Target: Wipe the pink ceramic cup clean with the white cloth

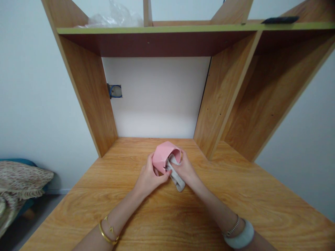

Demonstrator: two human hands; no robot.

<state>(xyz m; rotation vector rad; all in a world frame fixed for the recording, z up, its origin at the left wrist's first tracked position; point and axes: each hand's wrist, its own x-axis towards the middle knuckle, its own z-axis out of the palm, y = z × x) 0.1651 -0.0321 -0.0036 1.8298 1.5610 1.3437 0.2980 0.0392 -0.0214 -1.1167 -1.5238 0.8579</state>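
A glossy pink faceted pot (pixel 163 153) is tipped on its side above the desk, its opening turned toward me and to the right. My left hand (pixel 150 176) is wrapped round its left side, with the thumb near the jagged lower rim. A light grey cloth (pixel 178 182) is partly inside the opening, and its loose end hangs out below. My right hand (pixel 184 169) grips the cloth at the rim, its fingers partly hidden inside the pot.
The wood-grain desk (pixel 162 219) spreads under both hands. Upright panels and a yellow-edged shelf (pixel 157 29) frame the back. Clear plastic wrapping (pixel 115 17) and a dark flat object (pixel 281 20) lie on the shelf. An uncovered wall socket box (pixel 115 91) shows at the back left.
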